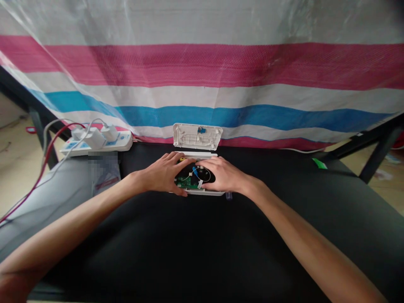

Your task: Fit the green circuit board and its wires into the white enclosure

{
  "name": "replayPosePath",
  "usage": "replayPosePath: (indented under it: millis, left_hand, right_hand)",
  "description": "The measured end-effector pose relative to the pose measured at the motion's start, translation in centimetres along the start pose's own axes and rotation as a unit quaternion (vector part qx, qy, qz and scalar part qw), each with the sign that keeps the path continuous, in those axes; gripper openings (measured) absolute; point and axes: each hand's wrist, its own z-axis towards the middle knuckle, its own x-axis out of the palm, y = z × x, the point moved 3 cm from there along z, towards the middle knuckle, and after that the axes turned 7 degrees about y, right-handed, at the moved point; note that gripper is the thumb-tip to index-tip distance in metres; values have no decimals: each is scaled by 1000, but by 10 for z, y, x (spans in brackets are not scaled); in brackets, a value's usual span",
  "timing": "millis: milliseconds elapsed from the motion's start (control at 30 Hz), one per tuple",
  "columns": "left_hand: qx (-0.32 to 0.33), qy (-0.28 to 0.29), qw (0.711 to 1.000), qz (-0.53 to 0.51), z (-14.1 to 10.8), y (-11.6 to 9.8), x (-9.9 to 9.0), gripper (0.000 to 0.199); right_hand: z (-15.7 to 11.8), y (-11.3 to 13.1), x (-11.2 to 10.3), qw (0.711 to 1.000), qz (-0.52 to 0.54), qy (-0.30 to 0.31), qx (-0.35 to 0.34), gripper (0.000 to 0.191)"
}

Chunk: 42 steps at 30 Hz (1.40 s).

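Observation:
An opened white device housing [206, 192] lies on the black table. Inside it show a green circuit board [186, 182], a blue connector [195, 171] and a thin white looped cable. My left hand [166, 171] grips the housing's left side, thumb at the front edge and fingers at the back. My right hand [222, 173] holds the right side, with fingertips reaching over the interior near a small white label [200, 184]. Behind the housing, a white cover [189, 141] leans upright with its inner side facing me and a small blue part near its top.
A power strip [125, 142] with several plugs and cables stands at the back left, a clear plastic bag [107, 172] in front of it. A green scrap [320, 163] lies at the right. Striped sheeting [202, 65] hangs behind the table.

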Motion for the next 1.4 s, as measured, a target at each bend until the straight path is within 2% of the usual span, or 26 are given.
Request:
replayPosePath:
  millis: [233, 567, 1033, 1400]
  left_hand:
    - [21, -20, 999, -28, 2, 4, 1, 103]
    - [32, -36, 998, -38, 2, 4, 2, 105]
    - [16, -15, 1000, -8, 2, 2, 1, 105]
    - [-6, 0, 1000, 8, 3, 3, 2, 110]
  right_hand:
    - [-1, -1, -2, 1000, 3, -22, -14, 52]
    - [-1, -4, -3, 999, 19, -37, -12, 44]
    - [0, -5, -6, 998, 62, -18, 25, 51]
    - [-2, -7, -14, 989, 140, -5, 41, 54]
